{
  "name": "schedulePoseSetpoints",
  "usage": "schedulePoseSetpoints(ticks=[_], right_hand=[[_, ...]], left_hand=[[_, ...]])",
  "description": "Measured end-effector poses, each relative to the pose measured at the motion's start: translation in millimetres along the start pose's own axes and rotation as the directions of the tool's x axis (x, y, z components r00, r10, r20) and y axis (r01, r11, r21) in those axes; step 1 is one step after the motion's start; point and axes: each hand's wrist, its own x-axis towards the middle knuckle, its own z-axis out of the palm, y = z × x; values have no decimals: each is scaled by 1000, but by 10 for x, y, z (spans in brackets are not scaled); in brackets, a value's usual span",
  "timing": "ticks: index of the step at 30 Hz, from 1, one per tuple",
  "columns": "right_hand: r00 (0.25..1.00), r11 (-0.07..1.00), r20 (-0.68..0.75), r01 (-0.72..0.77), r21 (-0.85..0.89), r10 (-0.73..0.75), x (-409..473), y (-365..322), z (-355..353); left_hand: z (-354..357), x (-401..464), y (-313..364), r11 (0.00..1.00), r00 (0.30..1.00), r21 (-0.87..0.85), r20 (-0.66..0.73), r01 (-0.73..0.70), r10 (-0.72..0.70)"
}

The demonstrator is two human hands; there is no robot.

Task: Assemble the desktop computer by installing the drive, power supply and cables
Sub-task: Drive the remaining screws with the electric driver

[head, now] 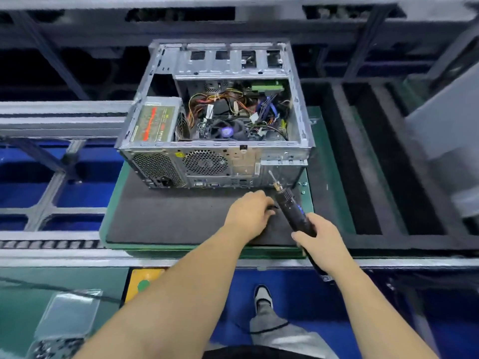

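Lighting: even, cool, overhead; soft shadows. Glare on steel case (215,149). Wide-angle bending at edges; periphery smeared, centre sharper.

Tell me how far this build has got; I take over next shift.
Done: power supply sits in the open case, cables run over the board. In hand: right hand grips an electric screwdriver; left hand reaches down onto the mat. Left: fastening; whether the drive is mounted cannot be told.
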Motion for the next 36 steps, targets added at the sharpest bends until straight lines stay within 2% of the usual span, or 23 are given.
schedulePoseSetpoints(ticks=[5,7,8,9,10,12,13,15,16,18,24,36], right_hand=[[996,999,86,6,-32,-4,111,31,-33],[994,998,108,25,-59,-18,128,20,-1],[994,997,110,33,-72,-25,129,-3,22],[994,996,105,39,-82,-30,129,-33,59],[994,995,101,43,-92,-34,128,-79,111],[993,993,109,47,-107,-35,137,-168,230],[993,993,114,46,-107,-34,139,-223,312],[991,991,126,57,-125,-41,118,-323,490],[990,988,134,68,-141,-49,100,-374,573],[988,980,146,84,-179,-58,63,-476,729],[989,954,142,91,-285,-52,-11,-641,1022],[995,960,94,56,-274,-31,-89,-761,1178]], left_hand=[[-58,118,-15,998,999,-49,-31,27,-29],[-73,97,-105,978,984,-158,-85,139,-154],[-83,74,-173,940,962,-270,-115,209,-247],[-102,47,-255,869,931,-416,-118,269,-345],[-136,16,-346,756,898,-580,-92,303,-430],[-219,-48,-500,431,831,-852,9,298,-556],[-272,-97,-581,272,808,-925,61,267,-586],[-363,-227,-740,3,783,-981,154,195,-602],[-407,-293,-815,-89,779,-981,190,171,-597],[-482,-424,-950,-194,792,-971,229,142,-566],[-550,-635,-1217,-300,804,-948,262,109,-534],[-549,-630,-1321,-441,801,-895,313,69,-510]])
